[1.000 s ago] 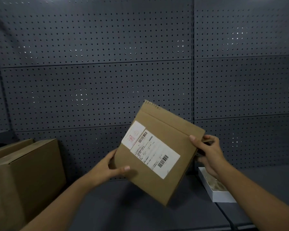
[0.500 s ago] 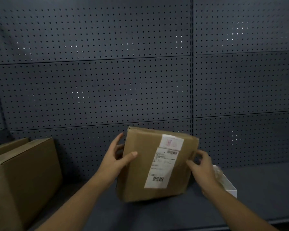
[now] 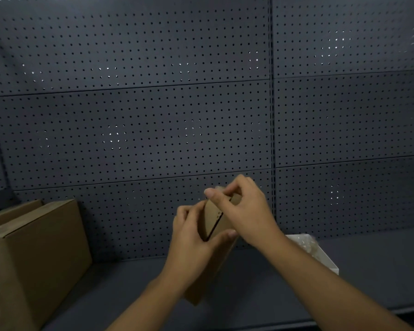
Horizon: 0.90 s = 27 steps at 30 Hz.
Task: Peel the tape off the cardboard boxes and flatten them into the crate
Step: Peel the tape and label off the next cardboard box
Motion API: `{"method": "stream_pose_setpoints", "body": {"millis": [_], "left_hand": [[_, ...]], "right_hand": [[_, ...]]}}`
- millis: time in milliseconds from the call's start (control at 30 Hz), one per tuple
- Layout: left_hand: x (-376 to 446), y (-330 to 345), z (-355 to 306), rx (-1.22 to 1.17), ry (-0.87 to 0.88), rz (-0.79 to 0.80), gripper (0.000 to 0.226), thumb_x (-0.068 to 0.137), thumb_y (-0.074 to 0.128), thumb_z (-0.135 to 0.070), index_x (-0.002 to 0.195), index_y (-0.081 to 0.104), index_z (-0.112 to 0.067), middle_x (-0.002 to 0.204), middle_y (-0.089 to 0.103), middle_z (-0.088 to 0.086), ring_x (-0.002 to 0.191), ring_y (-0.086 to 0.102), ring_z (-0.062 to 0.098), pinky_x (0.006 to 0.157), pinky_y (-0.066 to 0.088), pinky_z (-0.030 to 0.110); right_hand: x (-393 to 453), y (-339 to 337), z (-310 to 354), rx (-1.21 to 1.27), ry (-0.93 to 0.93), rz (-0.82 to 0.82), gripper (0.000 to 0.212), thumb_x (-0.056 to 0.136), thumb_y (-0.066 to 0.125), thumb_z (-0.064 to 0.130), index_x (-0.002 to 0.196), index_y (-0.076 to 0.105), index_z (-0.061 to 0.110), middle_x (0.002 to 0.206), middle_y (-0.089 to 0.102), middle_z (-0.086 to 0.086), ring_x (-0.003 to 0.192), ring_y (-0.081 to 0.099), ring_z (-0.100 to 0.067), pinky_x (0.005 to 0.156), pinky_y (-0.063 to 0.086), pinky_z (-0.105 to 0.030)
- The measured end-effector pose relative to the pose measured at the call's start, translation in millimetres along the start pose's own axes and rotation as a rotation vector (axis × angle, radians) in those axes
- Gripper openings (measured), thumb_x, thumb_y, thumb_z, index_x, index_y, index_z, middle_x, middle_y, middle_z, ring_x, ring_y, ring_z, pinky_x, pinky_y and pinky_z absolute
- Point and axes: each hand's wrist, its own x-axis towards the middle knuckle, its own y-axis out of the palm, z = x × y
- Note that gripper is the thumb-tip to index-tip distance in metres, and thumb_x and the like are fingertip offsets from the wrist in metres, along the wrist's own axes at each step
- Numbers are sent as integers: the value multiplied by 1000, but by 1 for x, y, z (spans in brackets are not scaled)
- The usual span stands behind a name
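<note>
Left hand (image 3: 196, 237) grips the small cardboard box (image 3: 214, 219) from the side, thumb curled across its near face and fingers wrapped behind, holding it on edge above the dark shelf (image 3: 134, 290). Right hand (image 3: 245, 211) reaches over the top corner of the box with thumb and forefinger pinched together there; whether they hold tape or just the cardboard edge is too blurred to tell. Both hands cover most of the box, so only a strip of its brown face, a dark seam and the lower corner poking out below the left wrist can be seen. Its label is not in sight.

At the left, a large cardboard box (image 3: 34, 254) stands on the shelf, cut off by the picture's edge; its top flaps look closed, and its contents are hidden. Behind the right forearm sits a white tray (image 3: 325, 259), partly hidden by the arm, with something crumpled and clear in it, perhaps plastic or tape, hard to make out. A grey perforated panel (image 3: 153, 115) fills the back wall, dim, with a few holes glinting.
</note>
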Motion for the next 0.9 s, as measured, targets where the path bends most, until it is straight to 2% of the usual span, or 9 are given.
{"method": "stream_pose_setpoints", "body": {"millis": [67,133,233,367,467,533,600,733,900], "left_hand": [[-4,1,8,14,3,16,66,78,70,-76,133,46,-48,118,39,-32,121,42,-4,96,43,23],[-8,2,12,61,44,25,56,85,66,-74,130,48,-46,119,43,-30,121,43,-2,95,45,27],[-13,4,13,49,62,18,47,90,61,-73,124,49,-44,117,47,-26,116,48,0,91,50,32],[-28,10,17,-43,-4,87,48,94,52,-73,128,37,-42,122,59,-22,107,62,-3,85,58,36],[-40,15,25,-25,-19,69,56,95,44,-77,135,29,-42,122,64,-17,101,65,-4,81,59,30],[-49,18,28,-26,-22,47,54,97,40,-76,141,26,-47,126,64,-17,104,64,-5,81,55,23],[-58,21,30,-53,-28,46,55,99,37,-71,148,25,-50,136,59,-20,115,60,-6,89,52,22],[-70,25,36,-45,-54,-22,67,98,36,-61,160,17,-46,158,41,-22,139,45,0,112,43,32],[-76,25,36,-64,-106,-43,65,93,39,-51,157,24,-48,150,52,-16,132,54,9,107,49,45]], "right_hand": [[-5,-3,-7,-47,-5,27,29,91,71,51,85,56,27,101,56,10,102,57,-6,88,54,-40],[-9,-4,-13,-42,-21,44,21,93,71,40,87,57,26,101,56,9,100,56,-3,89,53,-38],[-17,-4,-17,-36,-78,48,18,95,69,43,90,57,29,100,57,10,102,57,-6,89,53,-36],[-27,-3,-17,49,-83,123,16,100,62,40,93,60,26,98,57,17,99,61,-5,87,54,-33],[-39,2,-14,54,-55,117,16,101,59,42,98,56,27,103,55,15,101,58,1,83,50,-18],[-48,5,-13,49,-24,109,17,101,58,45,100,55,28,106,56,10,101,55,5,81,47,-12],[-52,9,-13,-7,-21,85,16,102,55,46,100,57,31,104,56,13,102,52,4,83,48,-18],[-52,15,-10,-103,-97,148,14,103,57,40,100,63,28,103,57,18,108,50,-1,91,49,-29],[-57,14,-10,-84,-65,141,10,97,64,36,93,64,27,108,63,17,114,50,0,98,49,-35]]}}
